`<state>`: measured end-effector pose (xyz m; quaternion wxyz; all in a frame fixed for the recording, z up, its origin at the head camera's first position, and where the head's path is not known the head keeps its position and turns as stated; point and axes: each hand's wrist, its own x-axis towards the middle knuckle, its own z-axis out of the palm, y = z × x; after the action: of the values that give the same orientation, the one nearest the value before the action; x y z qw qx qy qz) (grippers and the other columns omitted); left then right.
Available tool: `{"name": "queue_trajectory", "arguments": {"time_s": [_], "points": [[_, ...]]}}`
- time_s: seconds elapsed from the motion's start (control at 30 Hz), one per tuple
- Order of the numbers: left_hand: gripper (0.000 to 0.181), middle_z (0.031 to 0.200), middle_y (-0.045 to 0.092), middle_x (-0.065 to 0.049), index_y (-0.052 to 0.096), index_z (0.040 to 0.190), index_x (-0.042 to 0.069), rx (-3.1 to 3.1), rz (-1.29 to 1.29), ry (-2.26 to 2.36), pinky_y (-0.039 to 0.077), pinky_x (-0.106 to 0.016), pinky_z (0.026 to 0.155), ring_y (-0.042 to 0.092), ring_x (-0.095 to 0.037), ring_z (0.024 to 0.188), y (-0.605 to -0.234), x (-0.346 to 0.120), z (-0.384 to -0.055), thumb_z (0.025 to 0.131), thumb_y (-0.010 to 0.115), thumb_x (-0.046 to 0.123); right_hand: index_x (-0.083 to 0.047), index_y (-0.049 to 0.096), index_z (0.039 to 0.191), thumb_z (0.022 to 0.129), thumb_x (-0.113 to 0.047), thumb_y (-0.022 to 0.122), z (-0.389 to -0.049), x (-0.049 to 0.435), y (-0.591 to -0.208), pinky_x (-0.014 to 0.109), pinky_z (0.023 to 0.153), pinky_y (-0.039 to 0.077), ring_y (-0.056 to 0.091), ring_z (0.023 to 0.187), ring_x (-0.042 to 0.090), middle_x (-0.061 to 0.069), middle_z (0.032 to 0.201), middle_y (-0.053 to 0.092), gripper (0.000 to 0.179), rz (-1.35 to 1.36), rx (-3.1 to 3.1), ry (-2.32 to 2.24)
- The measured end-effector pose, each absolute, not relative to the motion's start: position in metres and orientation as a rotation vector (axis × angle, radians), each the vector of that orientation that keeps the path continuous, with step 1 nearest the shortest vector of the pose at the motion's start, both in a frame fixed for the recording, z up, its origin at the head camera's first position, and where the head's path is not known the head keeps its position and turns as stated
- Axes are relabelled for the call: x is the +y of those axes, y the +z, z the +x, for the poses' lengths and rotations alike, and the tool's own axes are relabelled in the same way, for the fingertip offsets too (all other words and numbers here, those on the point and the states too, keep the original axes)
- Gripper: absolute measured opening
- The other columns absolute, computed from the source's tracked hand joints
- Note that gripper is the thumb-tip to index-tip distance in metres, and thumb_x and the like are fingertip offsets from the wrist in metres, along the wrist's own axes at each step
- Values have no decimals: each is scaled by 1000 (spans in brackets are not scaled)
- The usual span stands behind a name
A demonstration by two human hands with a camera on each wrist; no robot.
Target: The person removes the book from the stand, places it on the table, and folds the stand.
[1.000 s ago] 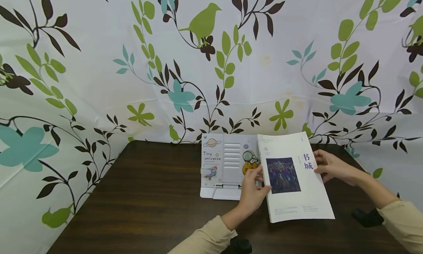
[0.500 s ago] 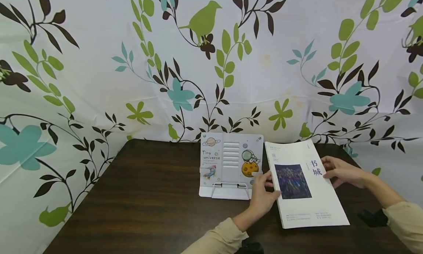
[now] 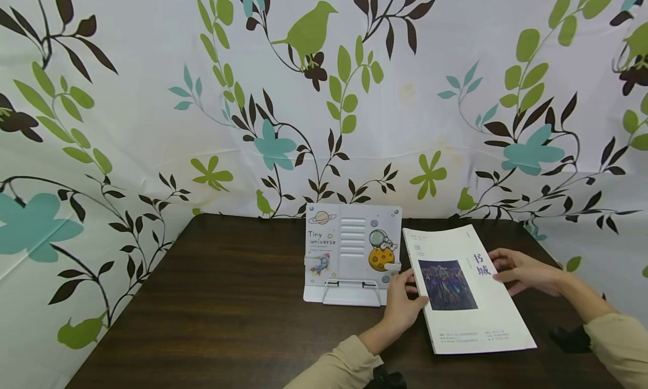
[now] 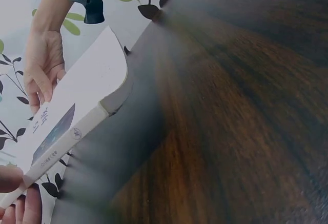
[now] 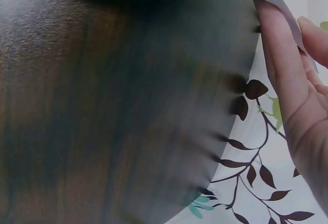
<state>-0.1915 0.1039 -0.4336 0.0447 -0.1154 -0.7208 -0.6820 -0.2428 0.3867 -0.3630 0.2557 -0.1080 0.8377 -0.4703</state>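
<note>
A white paperback book (image 3: 468, 290) with a dark picture and Chinese characters on its cover lies tilted between my hands in the head view. My left hand (image 3: 401, 304) grips its spine side, thumb on the cover and fingers beneath. On the opposite edge, my right hand (image 3: 529, 274) pinches the book between thumb and fingers. The left wrist view shows the spine of the book (image 4: 77, 126) and a shadow under it on the table. In the right wrist view, fingers of my right hand (image 5: 297, 90) are under the book's edge (image 5: 279, 1).
A white book stand (image 3: 352, 248) printed "Tiny universe" stands just left of the book, its wire support folded at the front. Both are at the dark wooden table (image 3: 202, 321). A patterned cloth (image 3: 379, 147) hangs behind the table's back edge.
Both hands have carried the book right and toward me, away from the book stand. The stand's astronaut print, partly covered before, now shows fully. Over the last half second the movement is small.
</note>
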Motion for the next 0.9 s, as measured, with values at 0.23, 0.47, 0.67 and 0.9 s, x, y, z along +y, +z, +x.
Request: {"name": "queue_trajectory", "arguments": {"time_s": [0.23, 0.47, 0.67, 0.9], "points": [[54, 89, 49, -1, 54, 117, -6, -2282, -296, -2036, 48, -18, 65, 56, -9, 73, -439, 106, -192, 66, 69, -14, 17, 17, 128, 88, -9, 56, -242, 387, -375, 45, 66, 53, 59, 84, 27, 15, 101, 53, 62, -287, 2258, -1302], [52, 87, 50, -2, 55, 115, -8, -2334, -258, -2043, 48, -18, 60, 56, -9, 71, -443, 106, -190, 66, 69, -14, 17, 19, 129, 88, -10, 57, -238, 388, -388, 44, 67, 53, 59, 84, 27, 15, 101, 53, 62, -239, 2255, -1317], [51, 87, 50, -1, 56, 114, -6, -2366, -228, -2053, 48, -18, 59, 56, -9, 71, -443, 107, -190, 66, 70, -13, 17, 22, 129, 87, -11, 58, -237, 388, -395, 44, 68, 53, 59, 84, 27, 16, 102, 52, 62, -206, 2284, -1325], [46, 85, 50, -1, 60, 110, -4, -2403, -279, -2014, 47, -17, 60, 57, -8, 71, -444, 106, -191, 66, 71, -11, 16, 26, 128, 85, -11, 60, -237, 390, -403, 42, 68, 52, 59, 82, 26, 16, 100, 54, 61, -178, 2341, -1294]]}}
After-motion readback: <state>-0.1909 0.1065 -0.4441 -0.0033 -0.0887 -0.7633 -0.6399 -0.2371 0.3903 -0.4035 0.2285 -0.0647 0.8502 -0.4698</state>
